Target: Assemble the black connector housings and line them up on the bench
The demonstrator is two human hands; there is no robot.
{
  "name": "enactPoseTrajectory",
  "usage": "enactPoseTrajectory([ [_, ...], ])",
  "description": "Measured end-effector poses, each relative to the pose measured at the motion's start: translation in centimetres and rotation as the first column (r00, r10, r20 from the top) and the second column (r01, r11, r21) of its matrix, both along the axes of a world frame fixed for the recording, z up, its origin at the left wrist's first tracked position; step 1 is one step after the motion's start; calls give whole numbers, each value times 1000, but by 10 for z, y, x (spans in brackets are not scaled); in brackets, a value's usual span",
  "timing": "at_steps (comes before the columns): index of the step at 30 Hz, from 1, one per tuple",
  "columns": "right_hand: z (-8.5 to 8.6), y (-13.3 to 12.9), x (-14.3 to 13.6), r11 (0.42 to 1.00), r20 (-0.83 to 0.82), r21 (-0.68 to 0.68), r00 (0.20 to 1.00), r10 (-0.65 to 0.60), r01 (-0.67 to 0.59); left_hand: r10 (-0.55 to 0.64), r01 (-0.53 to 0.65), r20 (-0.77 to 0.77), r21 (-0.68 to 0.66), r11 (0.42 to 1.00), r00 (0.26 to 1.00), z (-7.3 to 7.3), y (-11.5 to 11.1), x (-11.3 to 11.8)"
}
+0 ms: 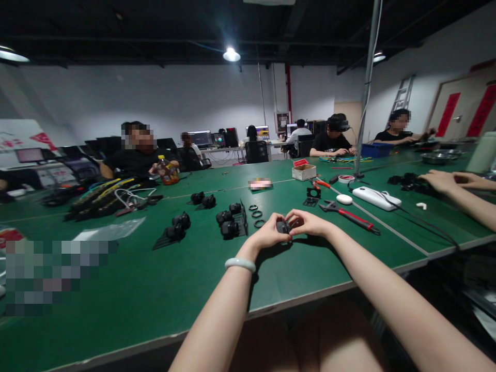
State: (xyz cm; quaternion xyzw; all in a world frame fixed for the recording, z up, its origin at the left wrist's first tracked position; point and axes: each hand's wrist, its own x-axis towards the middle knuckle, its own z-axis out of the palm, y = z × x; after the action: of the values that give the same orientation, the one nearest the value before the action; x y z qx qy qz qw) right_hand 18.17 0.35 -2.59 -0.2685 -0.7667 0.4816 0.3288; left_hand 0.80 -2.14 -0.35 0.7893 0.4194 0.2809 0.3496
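Observation:
My left hand [270, 231], with a pale bangle [240, 265] at its wrist, and my right hand [308, 223] meet above the green table. Between them they grip a small black plastic part [284, 227], its far side partly hidden by my fingers. Just left of my hands lie several black rings [257, 214]. Beyond those stand clusters of black camera-like parts on flat black brackets [229, 227], with more such parts [178, 227] farther left. A black square bracket with a round hole [313, 194] lies behind my right hand.
An adjustable wrench [351, 217] with a red-and-black handle lies to the right, near a white power bank-like block [376, 198] and a cable. A metal pole [366, 93] rises behind. A co-worker's hands [445, 181] are at the far right. Bundled wires [104, 199] lie left.

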Motion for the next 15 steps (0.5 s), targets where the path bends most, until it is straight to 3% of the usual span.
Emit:
enactPoseTrajectory([
  [15,2,-2,0,1000,18,8,1000,-20,20,-16,16,2,0,1000,1000,-4,4,-2],
])
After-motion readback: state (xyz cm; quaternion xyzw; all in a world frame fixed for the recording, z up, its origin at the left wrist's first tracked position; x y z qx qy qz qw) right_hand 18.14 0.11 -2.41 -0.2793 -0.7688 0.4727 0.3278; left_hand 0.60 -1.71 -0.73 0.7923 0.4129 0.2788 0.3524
